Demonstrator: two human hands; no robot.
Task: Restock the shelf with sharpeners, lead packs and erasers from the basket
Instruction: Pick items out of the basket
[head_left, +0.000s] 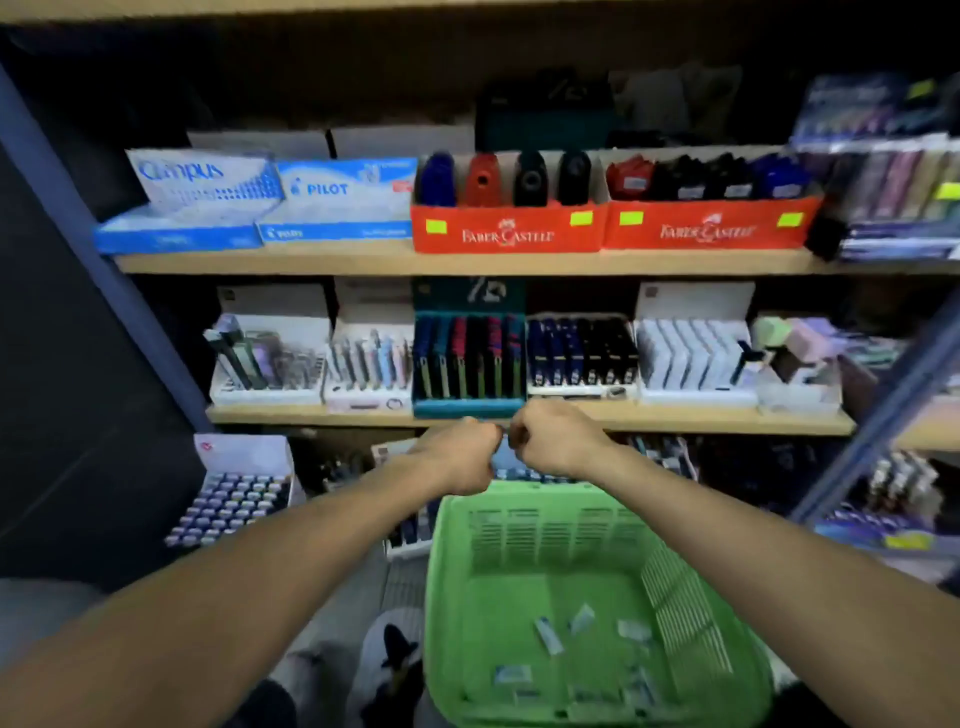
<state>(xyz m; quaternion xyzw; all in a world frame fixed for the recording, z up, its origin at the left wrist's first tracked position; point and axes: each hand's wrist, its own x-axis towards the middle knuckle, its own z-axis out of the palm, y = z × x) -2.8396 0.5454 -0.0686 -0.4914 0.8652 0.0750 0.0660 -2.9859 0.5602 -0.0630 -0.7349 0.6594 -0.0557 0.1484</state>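
Left hand (462, 454) and right hand (553, 439): both raised just above the far rim of the green basket (519, 561), fingers curled, knuckles nearly meeting. Something small may be pinched between them, but blur hides it; whether either hand holds anything cannot be told.

Shelf unit (467, 260): wooden boards rising beyond the basket, three tiers in view.

Green basket: slatted plastic, nearest the viewer, below the hands. On its floor, several small pale packets (550, 636), loosely scattered; too blurred to tell whether erasers or lead packs.

Two red Faber-Castell boxes (613, 228): top tier, directly above the basket, side by side and touching. They hold upright sharpeners (483, 179) in blue, red and black.

Blue Campus box (192, 202) and Pilot box (337, 202): same tier, left of the red boxes.

Teal pen display (467, 358): middle tier, just beyond the hands, flanked by white trays of pens and packs.

Tray of small capped items (234, 504): lowest tier, left of the basket.

Shoe (389, 660): on the floor, beside the basket's near left corner.
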